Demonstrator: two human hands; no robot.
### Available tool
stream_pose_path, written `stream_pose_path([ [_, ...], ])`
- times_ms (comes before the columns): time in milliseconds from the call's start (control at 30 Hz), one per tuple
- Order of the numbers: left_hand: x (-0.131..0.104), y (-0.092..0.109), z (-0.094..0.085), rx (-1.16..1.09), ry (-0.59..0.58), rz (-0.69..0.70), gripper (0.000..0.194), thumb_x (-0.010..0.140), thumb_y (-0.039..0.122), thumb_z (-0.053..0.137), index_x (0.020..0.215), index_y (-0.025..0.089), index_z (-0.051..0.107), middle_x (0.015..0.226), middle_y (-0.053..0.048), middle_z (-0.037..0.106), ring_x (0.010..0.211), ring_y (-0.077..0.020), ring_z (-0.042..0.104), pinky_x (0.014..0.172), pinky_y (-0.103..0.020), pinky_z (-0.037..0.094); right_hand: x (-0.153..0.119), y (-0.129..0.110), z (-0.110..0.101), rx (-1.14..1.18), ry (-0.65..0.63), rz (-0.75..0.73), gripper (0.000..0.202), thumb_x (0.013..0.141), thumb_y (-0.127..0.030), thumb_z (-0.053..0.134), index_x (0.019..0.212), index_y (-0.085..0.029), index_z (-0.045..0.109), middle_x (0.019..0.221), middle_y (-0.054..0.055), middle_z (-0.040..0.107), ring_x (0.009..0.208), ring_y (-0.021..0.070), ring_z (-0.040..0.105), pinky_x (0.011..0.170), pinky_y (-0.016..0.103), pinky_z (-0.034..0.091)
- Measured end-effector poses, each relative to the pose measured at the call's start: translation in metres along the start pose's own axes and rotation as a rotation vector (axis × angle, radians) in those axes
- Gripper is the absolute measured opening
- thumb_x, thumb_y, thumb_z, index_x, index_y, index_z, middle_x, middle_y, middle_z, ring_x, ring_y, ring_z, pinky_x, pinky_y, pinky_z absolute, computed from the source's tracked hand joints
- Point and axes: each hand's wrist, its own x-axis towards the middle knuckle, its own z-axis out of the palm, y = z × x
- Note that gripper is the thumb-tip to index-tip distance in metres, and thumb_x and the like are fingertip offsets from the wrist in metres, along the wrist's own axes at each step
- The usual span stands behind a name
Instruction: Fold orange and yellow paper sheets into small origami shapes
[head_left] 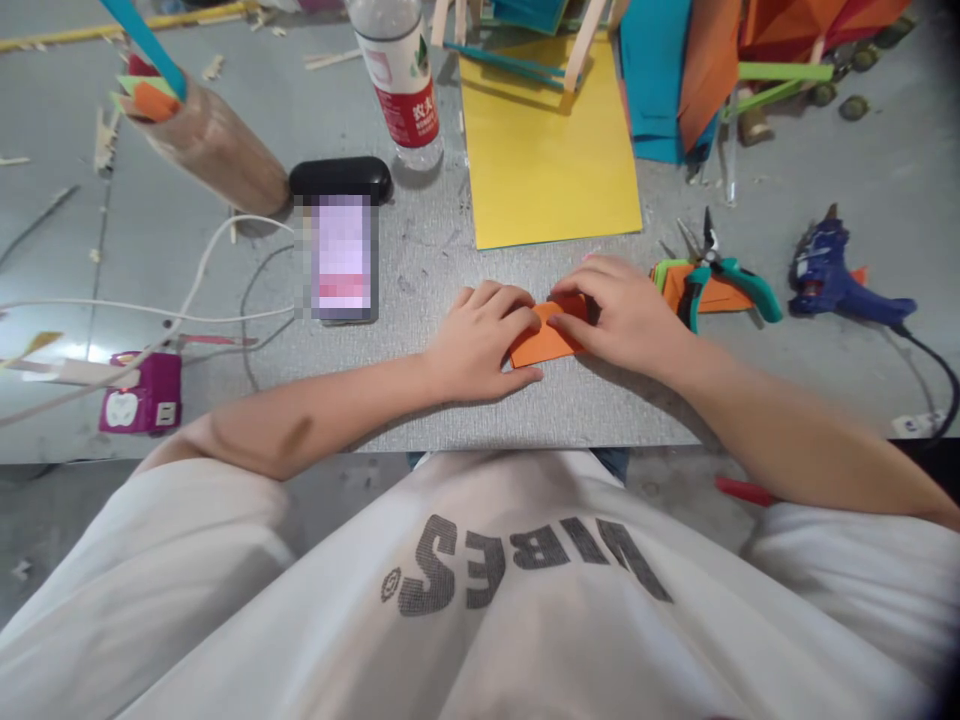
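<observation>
A small orange paper point(541, 345) lies on the grey table point(420, 425) close to its front edge. My left hand point(486, 342) rests at the paper's left side, its fingers bent over the edge and its thumb on the table below. From the right, my right hand point(619, 310) pinches the paper between thumb and fingers. Just right of that hand, pliers with teal handles point(750, 285) lie on a small stack of orange and green paper pieces point(675, 283).
Yellow sheets point(551, 160) lie beyond my hands, with a bottle point(405, 90) to their left. A phone point(341, 260) and white cable point(202, 270) are at left, near a paper-filled cup point(217, 145). A blue glue gun point(840, 275) lies at right.
</observation>
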Motion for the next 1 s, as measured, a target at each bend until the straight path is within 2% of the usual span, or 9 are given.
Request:
stream_pose_path([
  [167,0.001,-0.009,0.005,0.008,0.057,0.072,0.049,0.111,0.056,0.083,0.144,0.020,0.080,0.155,-0.022,0.076,0.136,-0.0418,0.068,0.119,-0.064,0.059,-0.002,-0.001,-0.007,-0.109,-0.045,-0.094,0.038,0.106,-0.061,0.085,0.133,-0.036,0.092,0.142,0.014,0.086,0.139,0.0488,0.076,0.123,0.074,0.059],
  [333,0.002,-0.018,0.005,-0.009,0.029,0.135,0.087,0.106,0.098,0.078,0.142,0.019,0.079,0.155,-0.026,0.074,0.132,-0.0432,0.068,0.121,-0.069,0.061,-0.003,0.002,-0.017,-0.219,-0.176,-0.130,0.062,0.100,-0.072,0.090,0.146,-0.032,0.088,0.160,0.018,0.080,0.147,0.0530,0.070,0.126,0.075,0.056],
  [400,0.002,-0.018,0.000,-0.031,-0.009,0.185,0.079,0.111,0.090,0.078,0.147,0.020,0.078,0.157,-0.025,0.074,0.133,-0.0426,0.071,0.120,-0.067,0.063,-0.003,0.004,-0.020,-0.235,-0.174,-0.120,0.060,0.103,-0.072,0.088,0.147,-0.031,0.087,0.162,0.018,0.079,0.148,0.0538,0.070,0.125,0.076,0.056],
  [467,0.002,-0.017,-0.004,-0.058,-0.024,0.231,0.053,0.117,0.063,0.078,0.150,0.021,0.077,0.157,-0.023,0.075,0.132,-0.0399,0.075,0.116,-0.061,0.066,-0.003,0.004,-0.022,-0.227,-0.163,-0.097,0.054,0.107,-0.071,0.085,0.147,-0.035,0.087,0.159,0.017,0.080,0.147,0.0530,0.070,0.124,0.075,0.057],
  [533,0.002,-0.015,-0.007,-0.061,-0.019,0.260,0.038,0.113,0.036,0.074,0.148,0.022,0.078,0.153,-0.020,0.078,0.128,-0.0364,0.079,0.109,-0.056,0.069,-0.003,0.004,-0.023,-0.223,-0.158,-0.073,0.048,0.110,-0.071,0.082,0.144,-0.036,0.086,0.153,0.016,0.081,0.143,0.0513,0.070,0.122,0.074,0.059],
  [600,0.003,-0.014,-0.007,-0.029,-0.004,0.275,0.036,0.108,0.024,0.070,0.142,0.021,0.080,0.147,-0.019,0.081,0.122,-0.0340,0.082,0.101,-0.051,0.069,-0.003,0.003,-0.023,-0.227,-0.167,-0.063,0.049,0.111,-0.071,0.080,0.140,-0.031,0.084,0.148,0.020,0.081,0.140,0.0514,0.071,0.121,0.074,0.059],
  [700,0.003,-0.015,-0.004,0.049,0.043,0.297,0.027,0.110,0.026,0.068,0.133,0.019,0.081,0.136,-0.018,0.084,0.109,-0.0312,0.082,0.089,-0.047,0.067,-0.002,0.003,-0.022,-0.233,-0.171,-0.076,0.051,0.111,-0.068,0.080,0.136,-0.024,0.082,0.145,0.025,0.080,0.138,0.0527,0.072,0.121,0.074,0.060],
  [833,0.004,-0.016,-0.002,0.132,0.080,0.339,0.022,0.115,0.029,0.066,0.128,0.019,0.082,0.129,-0.016,0.088,0.099,-0.0277,0.082,0.077,-0.041,0.060,-0.004,0.003,-0.019,-0.229,-0.175,-0.095,0.047,0.110,-0.067,0.083,0.140,-0.031,0.082,0.147,0.020,0.080,0.138,0.0500,0.071,0.122,0.071,0.060],
  [1000,0.003,-0.014,0.000,0.191,0.120,0.367,0.027,0.122,0.034,0.060,0.121,0.021,0.083,0.120,-0.014,0.090,0.093,-0.0257,0.082,0.070,-0.039,0.054,-0.007,-0.001,-0.016,-0.280,-0.205,-0.114,0.060,0.104,-0.080,0.089,0.146,-0.037,0.085,0.156,0.018,0.078,0.145,0.0544,0.068,0.125,0.078,0.058],
])
